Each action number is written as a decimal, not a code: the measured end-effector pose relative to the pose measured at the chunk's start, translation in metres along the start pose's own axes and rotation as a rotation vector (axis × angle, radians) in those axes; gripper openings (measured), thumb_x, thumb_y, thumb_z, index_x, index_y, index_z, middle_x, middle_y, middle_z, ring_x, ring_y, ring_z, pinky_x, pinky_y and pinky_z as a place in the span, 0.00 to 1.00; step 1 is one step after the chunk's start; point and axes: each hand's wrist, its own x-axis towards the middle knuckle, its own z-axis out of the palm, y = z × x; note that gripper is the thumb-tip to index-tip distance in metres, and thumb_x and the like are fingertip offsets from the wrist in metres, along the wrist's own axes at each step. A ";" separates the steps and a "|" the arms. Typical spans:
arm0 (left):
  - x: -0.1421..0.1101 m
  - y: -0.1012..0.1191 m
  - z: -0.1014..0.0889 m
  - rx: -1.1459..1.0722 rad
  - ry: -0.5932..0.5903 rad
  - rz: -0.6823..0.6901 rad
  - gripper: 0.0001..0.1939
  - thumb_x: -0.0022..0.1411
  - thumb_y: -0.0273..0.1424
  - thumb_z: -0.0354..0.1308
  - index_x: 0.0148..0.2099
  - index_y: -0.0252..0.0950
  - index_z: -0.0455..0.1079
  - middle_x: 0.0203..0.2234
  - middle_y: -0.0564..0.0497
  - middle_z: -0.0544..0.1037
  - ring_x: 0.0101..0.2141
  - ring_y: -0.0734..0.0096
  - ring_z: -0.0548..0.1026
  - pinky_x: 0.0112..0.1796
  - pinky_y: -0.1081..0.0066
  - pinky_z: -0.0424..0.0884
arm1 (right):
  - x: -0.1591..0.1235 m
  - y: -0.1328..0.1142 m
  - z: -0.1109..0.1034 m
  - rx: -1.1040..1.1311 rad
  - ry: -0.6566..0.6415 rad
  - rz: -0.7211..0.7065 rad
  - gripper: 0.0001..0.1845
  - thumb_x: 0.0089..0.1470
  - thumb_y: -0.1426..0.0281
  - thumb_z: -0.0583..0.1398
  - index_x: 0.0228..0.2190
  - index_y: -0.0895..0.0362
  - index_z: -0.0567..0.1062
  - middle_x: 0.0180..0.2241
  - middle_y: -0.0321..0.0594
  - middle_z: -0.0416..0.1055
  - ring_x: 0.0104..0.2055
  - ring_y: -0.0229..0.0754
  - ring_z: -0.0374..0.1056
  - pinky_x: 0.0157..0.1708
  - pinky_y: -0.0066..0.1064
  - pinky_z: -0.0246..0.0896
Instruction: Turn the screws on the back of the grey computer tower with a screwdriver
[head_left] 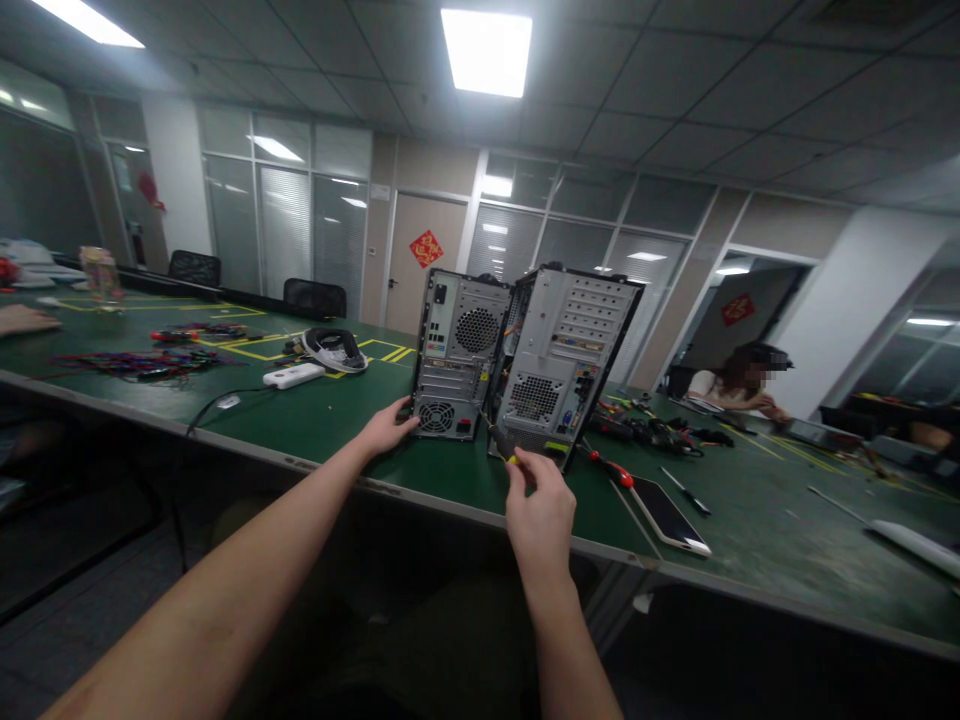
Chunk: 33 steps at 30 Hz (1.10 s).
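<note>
Two computer tower cases stand side by side on the green table, back panels facing me. The left case [456, 345] shows a round fan grille and rear ports. The right case [564, 350] is turned a little, and its open side faces the gap between them. My left hand [386, 428] lies against the lower left edge of the left case, fingers stretched out. Close to the lower edge of the right case, my right hand [541, 495] pinches a small black-and-yellow piece [513, 459]; its exact kind is unclear.
Right of the cases lie red-and-black pliers [616, 470], a phone [670, 515], a screwdriver [686, 492] and dark cables [660, 435]. To the left are a white power strip [294, 376], a coiled cable [332, 350] and thin wires [142, 362]. A co-worker [739, 385] sits far right.
</note>
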 end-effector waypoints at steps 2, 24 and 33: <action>-0.001 0.001 0.000 -0.003 -0.002 -0.003 0.39 0.64 0.45 0.61 0.71 0.36 0.59 0.62 0.38 0.74 0.57 0.54 0.76 0.59 0.58 0.70 | 0.000 0.001 0.001 0.008 -0.006 0.089 0.11 0.61 0.63 0.59 0.36 0.56 0.79 0.36 0.46 0.80 0.36 0.47 0.77 0.39 0.36 0.73; -0.007 0.015 -0.004 0.038 0.011 -0.028 0.36 0.65 0.43 0.60 0.71 0.36 0.61 0.60 0.42 0.76 0.56 0.56 0.77 0.56 0.62 0.72 | -0.001 0.004 0.002 -0.038 -0.027 0.013 0.12 0.63 0.65 0.58 0.40 0.57 0.80 0.38 0.46 0.78 0.38 0.47 0.77 0.41 0.35 0.71; -0.004 0.009 -0.001 0.008 0.022 -0.020 0.36 0.64 0.43 0.62 0.70 0.37 0.62 0.59 0.41 0.77 0.55 0.56 0.78 0.56 0.62 0.73 | 0.000 0.003 0.001 -0.024 -0.016 0.061 0.13 0.61 0.67 0.59 0.42 0.58 0.80 0.39 0.48 0.80 0.38 0.47 0.78 0.41 0.36 0.73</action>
